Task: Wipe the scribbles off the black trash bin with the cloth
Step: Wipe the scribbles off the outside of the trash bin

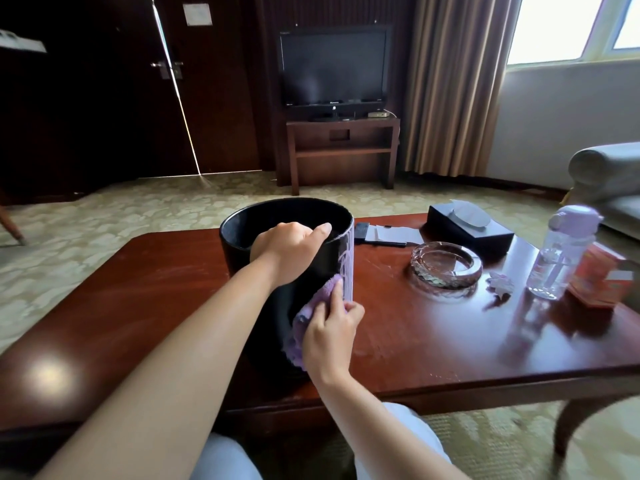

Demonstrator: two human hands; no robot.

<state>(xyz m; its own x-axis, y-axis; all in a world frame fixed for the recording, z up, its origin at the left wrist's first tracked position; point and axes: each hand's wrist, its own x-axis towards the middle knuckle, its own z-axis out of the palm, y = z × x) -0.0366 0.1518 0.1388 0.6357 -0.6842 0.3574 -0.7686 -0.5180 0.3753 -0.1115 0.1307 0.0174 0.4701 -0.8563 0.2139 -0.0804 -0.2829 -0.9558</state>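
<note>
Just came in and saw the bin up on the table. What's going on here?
A person is cleaning the black trash bin on the wooden table. The left hand grips its rim to steady it, while the right hand presses a purple cloth against its side. Pale scribbles remain above the cloth.

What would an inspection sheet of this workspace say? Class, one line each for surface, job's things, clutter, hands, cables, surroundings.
Surface: glossy wooden table, scratched.
Job's things: black trash bin with pale scribbles on its right side; purple cloth pressed against it.
Clutter: glass ashtray, water bottle, tissue box, red box.
Hands: left hand grips the bin rim; right hand holds the cloth.
Cables: nothing seen.
Surroundings: television, curtains.
</note>
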